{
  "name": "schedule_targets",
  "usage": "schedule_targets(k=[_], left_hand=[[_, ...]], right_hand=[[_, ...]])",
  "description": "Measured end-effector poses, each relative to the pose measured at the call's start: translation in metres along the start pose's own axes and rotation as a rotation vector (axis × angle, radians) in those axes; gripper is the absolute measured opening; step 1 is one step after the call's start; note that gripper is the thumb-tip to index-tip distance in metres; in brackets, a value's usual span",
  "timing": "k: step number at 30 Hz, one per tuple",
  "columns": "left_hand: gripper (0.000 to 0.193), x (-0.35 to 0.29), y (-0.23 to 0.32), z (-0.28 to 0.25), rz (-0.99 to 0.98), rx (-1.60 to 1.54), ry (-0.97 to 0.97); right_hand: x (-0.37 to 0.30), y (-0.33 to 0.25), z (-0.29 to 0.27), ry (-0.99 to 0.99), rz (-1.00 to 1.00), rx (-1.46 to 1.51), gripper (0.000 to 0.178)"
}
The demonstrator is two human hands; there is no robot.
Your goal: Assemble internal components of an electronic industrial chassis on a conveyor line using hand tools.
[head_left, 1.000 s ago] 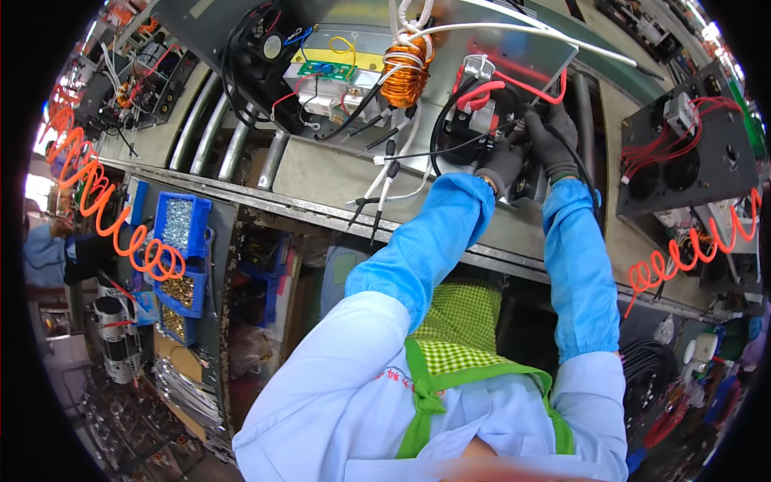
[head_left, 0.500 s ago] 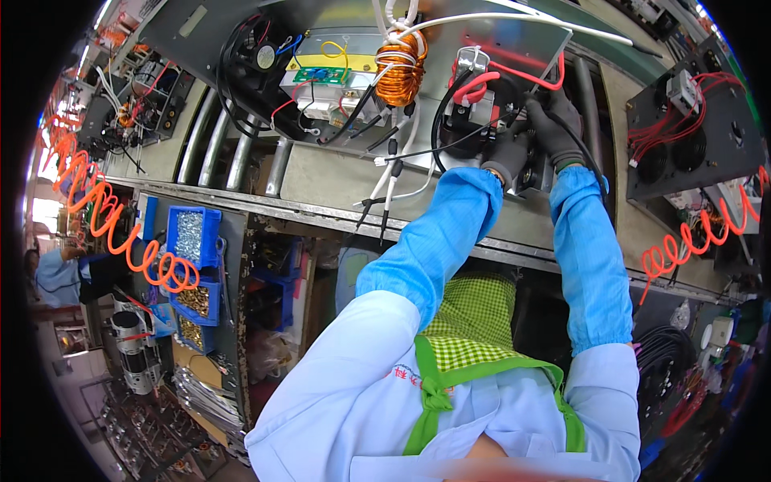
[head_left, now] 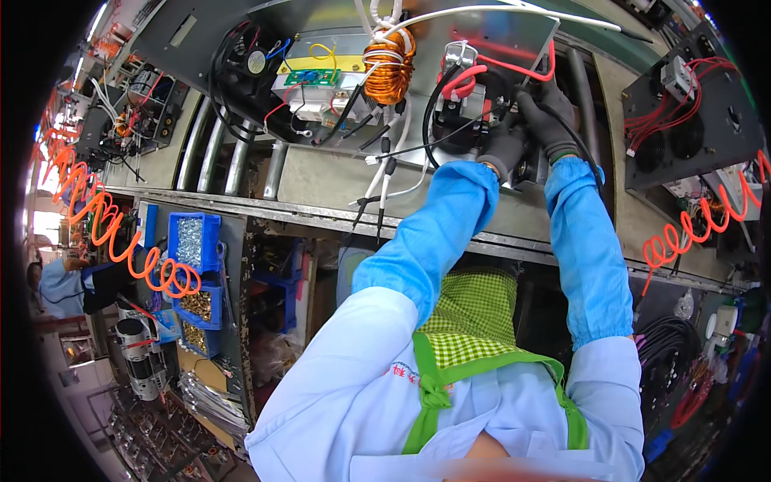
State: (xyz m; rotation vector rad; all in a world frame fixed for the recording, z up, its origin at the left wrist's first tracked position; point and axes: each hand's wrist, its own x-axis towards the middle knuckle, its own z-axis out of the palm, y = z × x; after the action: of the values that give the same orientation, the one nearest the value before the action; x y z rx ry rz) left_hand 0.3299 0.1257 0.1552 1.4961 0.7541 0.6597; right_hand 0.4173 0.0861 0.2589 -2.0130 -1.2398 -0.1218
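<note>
Both hands wear dark grey gloves and work at the right end of an open metal chassis (head_left: 321, 165). My left hand (head_left: 504, 149) reaches in beside a black component with red cables (head_left: 464, 83); its fingers are bent and their tips hidden. Just right of it, my right hand (head_left: 554, 122) curls at the panel edge, fingers closed on something too hidden to name. A black cable (head_left: 592, 161) runs down over the right wrist. Left of the hands sit a copper-wound coil (head_left: 389, 68) with white leads, a green circuit board (head_left: 312, 78) and a fan (head_left: 255, 60).
Metal rollers (head_left: 238, 165) lie under the chassis. Another chassis with red wires (head_left: 679, 120) stands at the right, a further one (head_left: 132, 104) at the far left. Orange coiled hoses (head_left: 173, 277) hang at both sides. Blue bins of fasteners (head_left: 193, 241) sit lower left. A person (head_left: 68, 285) is at far left.
The chassis with its coil and cables has shifted slightly left in the view. Both hands stay at its right end, with the right hand's fingers slightly repositioned.
</note>
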Motion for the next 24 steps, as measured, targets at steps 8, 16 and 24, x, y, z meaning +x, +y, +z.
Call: schedule_targets(k=[8,16,24], left_hand=[[0.042,0.025,-0.015,-0.005,0.079,0.424,-0.003],[0.048,0.0,0.012,0.006,0.007,0.237,-0.035],[0.035,-0.159,0.079,-0.11,0.538,0.23,-0.247]], right_hand=[[0.003,-0.007,0.006,-0.021,-0.015,0.04,0.048],[-0.001,0.012,0.003,-0.037,-0.095,0.103,0.043],[0.004,0.026,0.003,-0.081,-0.136,0.081,0.049]])
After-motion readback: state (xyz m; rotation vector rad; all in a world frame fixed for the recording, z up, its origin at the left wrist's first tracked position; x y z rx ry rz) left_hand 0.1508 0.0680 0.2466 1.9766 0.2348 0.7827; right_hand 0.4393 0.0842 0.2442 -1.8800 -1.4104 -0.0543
